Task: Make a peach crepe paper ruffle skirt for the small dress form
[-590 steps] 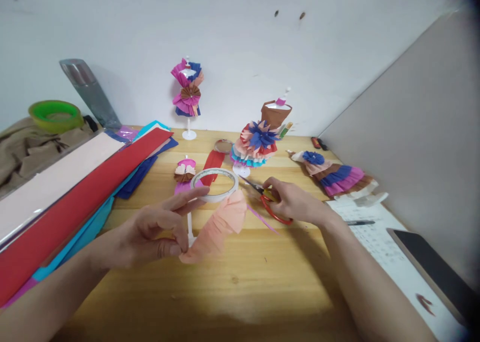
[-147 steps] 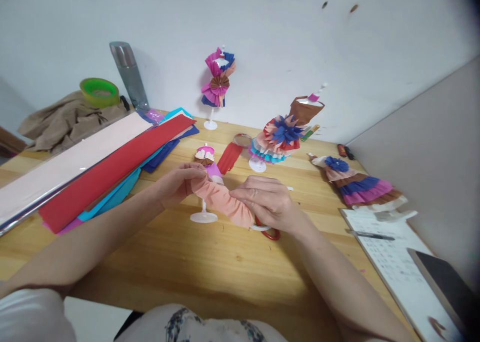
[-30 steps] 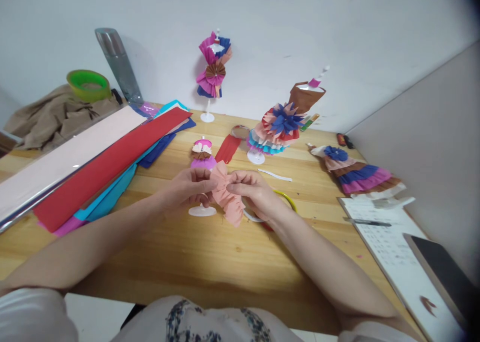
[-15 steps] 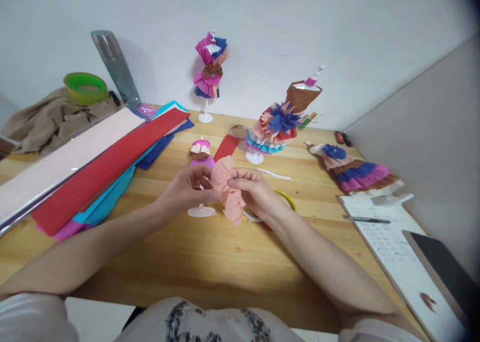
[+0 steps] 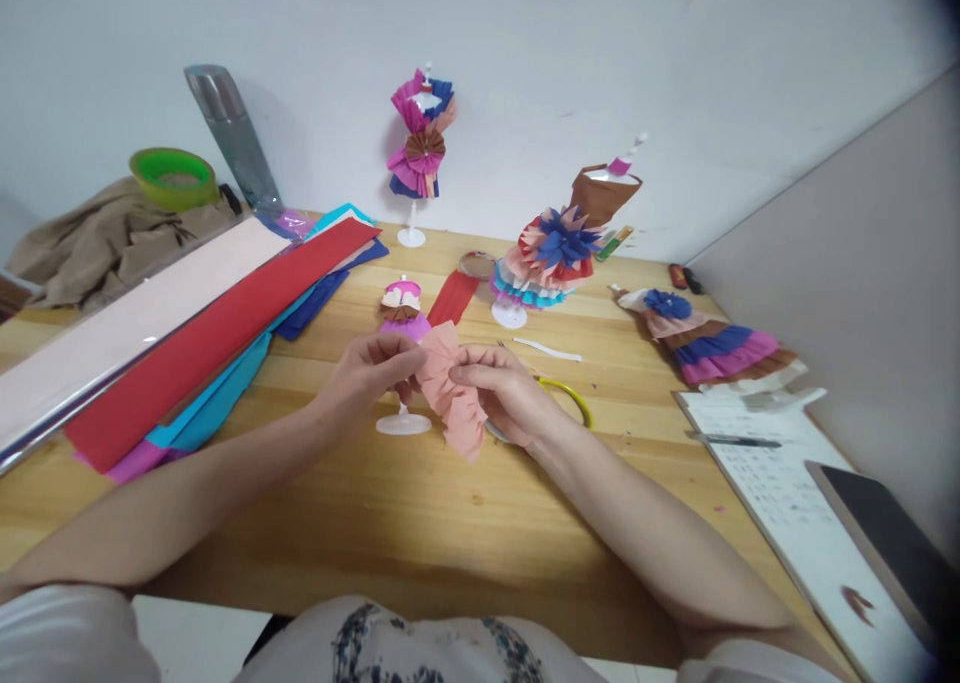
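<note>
A gathered strip of peach crepe paper hangs between my two hands over the middle of the table. My left hand pinches its upper left edge. Thumb and fingers of my right hand close on its right side, along the folds. Just behind my left hand stands a small dress form in pink, white and brown paper, its lower part partly hidden and its white base showing below. Scissors with a yellow handle lie beside my right hand, partly covered by it.
Long crepe paper sheets, red among them, lie at left near a bottle and a green tape roll. Two dressed forms stand behind. A paper dress, a written sheet and a phone are at right.
My left hand has shifted slightly left to the upper edge of the peach paper. The paper hangs a little lower, its lower end further right, with more folds showing.
</note>
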